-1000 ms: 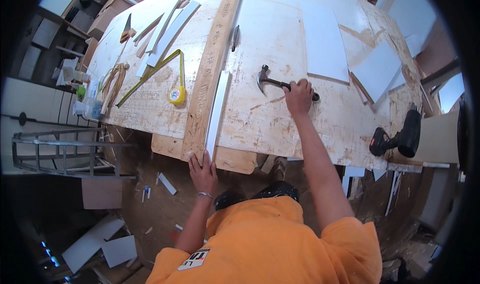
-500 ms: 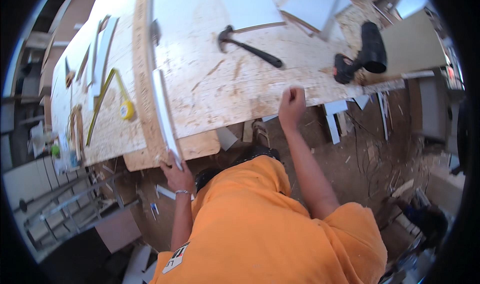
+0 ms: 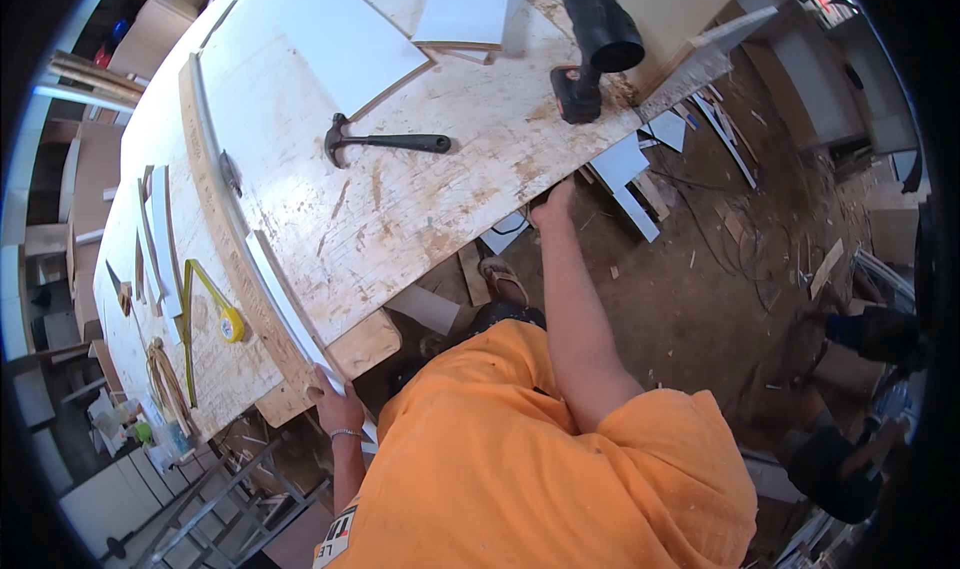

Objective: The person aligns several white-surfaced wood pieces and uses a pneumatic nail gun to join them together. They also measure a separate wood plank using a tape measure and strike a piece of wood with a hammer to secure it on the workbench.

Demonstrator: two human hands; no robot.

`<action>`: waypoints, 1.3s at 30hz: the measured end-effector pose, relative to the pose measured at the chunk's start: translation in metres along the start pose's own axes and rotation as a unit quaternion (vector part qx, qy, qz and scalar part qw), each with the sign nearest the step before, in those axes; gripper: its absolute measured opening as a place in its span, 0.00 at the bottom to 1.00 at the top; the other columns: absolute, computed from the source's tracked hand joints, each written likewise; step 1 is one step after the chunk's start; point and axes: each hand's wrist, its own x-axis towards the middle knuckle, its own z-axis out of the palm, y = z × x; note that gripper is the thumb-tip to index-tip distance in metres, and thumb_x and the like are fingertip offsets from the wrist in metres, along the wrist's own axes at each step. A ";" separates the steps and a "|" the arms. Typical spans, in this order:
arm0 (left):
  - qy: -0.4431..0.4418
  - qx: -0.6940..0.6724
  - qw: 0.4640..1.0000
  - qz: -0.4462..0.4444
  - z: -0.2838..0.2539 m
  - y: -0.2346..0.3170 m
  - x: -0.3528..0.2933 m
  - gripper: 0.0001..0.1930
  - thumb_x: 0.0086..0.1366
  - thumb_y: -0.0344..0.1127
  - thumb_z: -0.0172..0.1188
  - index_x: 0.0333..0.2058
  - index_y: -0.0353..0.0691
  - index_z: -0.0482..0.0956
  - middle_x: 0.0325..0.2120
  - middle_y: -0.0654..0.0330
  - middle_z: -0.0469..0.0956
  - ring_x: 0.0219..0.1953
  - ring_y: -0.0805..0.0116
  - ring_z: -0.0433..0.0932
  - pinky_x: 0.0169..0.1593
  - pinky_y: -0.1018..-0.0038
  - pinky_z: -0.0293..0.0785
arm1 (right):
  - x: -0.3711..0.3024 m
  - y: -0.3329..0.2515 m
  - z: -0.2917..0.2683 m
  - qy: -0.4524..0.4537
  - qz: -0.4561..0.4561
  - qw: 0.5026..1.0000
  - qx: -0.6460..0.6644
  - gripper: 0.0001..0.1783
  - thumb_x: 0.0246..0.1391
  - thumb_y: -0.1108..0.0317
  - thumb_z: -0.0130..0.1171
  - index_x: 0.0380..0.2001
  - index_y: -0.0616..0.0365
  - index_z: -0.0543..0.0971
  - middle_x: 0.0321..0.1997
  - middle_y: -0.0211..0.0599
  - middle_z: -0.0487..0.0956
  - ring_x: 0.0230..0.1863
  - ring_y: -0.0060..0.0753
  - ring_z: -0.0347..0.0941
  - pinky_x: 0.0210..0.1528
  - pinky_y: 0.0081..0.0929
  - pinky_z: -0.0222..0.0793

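At the near left edge of the workbench (image 3: 350, 219), my left hand (image 3: 337, 407) is closed round the near end of a narrow white strip (image 3: 285, 295). The strip lies along a long wooden board (image 3: 215, 199). My right hand (image 3: 556, 207) is at the bench's front edge, near some white offcuts (image 3: 618, 161); its fingers are mostly hidden at the edge. Between the hands, further in, a claw hammer (image 3: 385, 143) with a black handle lies on its side. A black cordless drill (image 3: 598, 44) stands at the right end of the bench.
A yellow tape measure (image 3: 231, 324) lies partly pulled out on the left, beside thin strips (image 3: 165, 239). White panels (image 3: 350, 54) rest at the back. A metal frame (image 3: 225, 514) stands below left. Cables and scraps litter the floor (image 3: 690, 299); another person's leg (image 3: 800, 409) shows at right.
My right hand has gone from above the bench edge down to that edge, its fingers now hidden. The view has shifted to the right. My left hand stays on the white strip.
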 end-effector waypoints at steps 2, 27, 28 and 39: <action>0.010 0.000 1.000 0.010 0.002 0.005 0.004 0.43 0.67 0.46 0.61 0.76 0.52 0.48 0.66 0.28 0.58 0.57 0.32 0.75 0.57 0.52 0.76 | 0.003 0.003 -0.009 0.018 0.015 1.000 0.005 0.31 0.70 0.45 0.40 0.62 0.54 0.74 0.65 0.38 0.76 0.63 0.44 0.73 0.67 0.48 0.68; 0.270 -0.095 0.958 -0.017 0.027 0.021 0.053 0.28 0.70 0.43 0.55 0.68 0.53 0.69 0.67 0.39 0.62 0.71 0.41 0.58 0.70 0.48 0.56 | -0.255 0.190 0.103 -0.602 0.130 0.477 -0.627 0.19 0.70 0.66 0.53 0.59 0.60 0.73 0.29 0.36 0.80 0.28 0.22 0.77 0.30 0.24 0.75; 0.272 -0.085 0.958 -0.005 0.017 0.030 0.061 0.28 0.70 0.43 0.55 0.68 0.53 0.69 0.67 0.39 0.62 0.70 0.41 0.59 0.69 0.48 0.57 | -0.241 0.223 0.110 -0.612 0.124 0.478 -0.618 0.23 0.70 0.66 0.53 0.66 0.58 0.68 0.28 0.37 0.80 0.28 0.23 0.77 0.29 0.24 0.76; 0.264 -0.272 0.925 -0.022 0.028 0.007 0.038 0.37 0.63 0.48 0.67 0.67 0.43 0.65 0.67 0.38 0.59 0.70 0.38 0.57 0.70 0.46 0.55 | -0.272 0.334 0.147 -0.512 0.159 0.451 -0.713 0.44 0.68 0.66 0.55 0.78 0.44 0.43 0.27 0.43 0.83 0.18 0.34 0.79 0.18 0.33 0.77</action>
